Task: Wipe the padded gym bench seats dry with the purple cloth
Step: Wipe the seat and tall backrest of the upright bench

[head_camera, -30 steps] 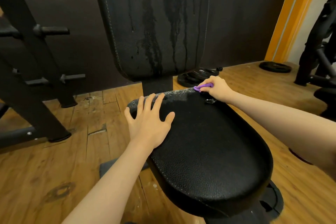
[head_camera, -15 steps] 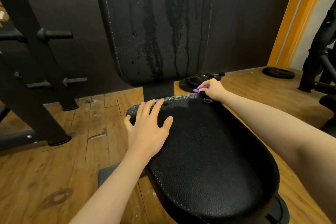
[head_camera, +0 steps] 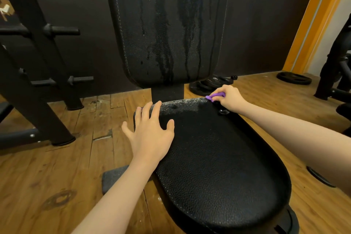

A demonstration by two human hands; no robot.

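Purple cloth [head_camera: 216, 96], bunched in right hand [head_camera: 230, 99], sits at the black padded seat [head_camera: 218, 157]'s far edge, upper right of centre. Left hand [head_camera: 150, 135] lies flat, fingers spread, bracing. Droplets apparently remain along that edge: drag leftward with firm pressure.

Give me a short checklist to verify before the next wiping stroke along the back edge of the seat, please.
1. Purple cloth gripped in right hand: ok.
2. Cloth placed at the wet strip's right end, on the seat pad back edge: ok.
3. Left hand flat on the seat, steadying it: ok.
4. Stroke path free: not ok, left fingertips lie on the strip's left end.
5. Backrest pad dry: not ok, drip streaks visible.
6. Cloth dry enough to absorb: cannot tell.
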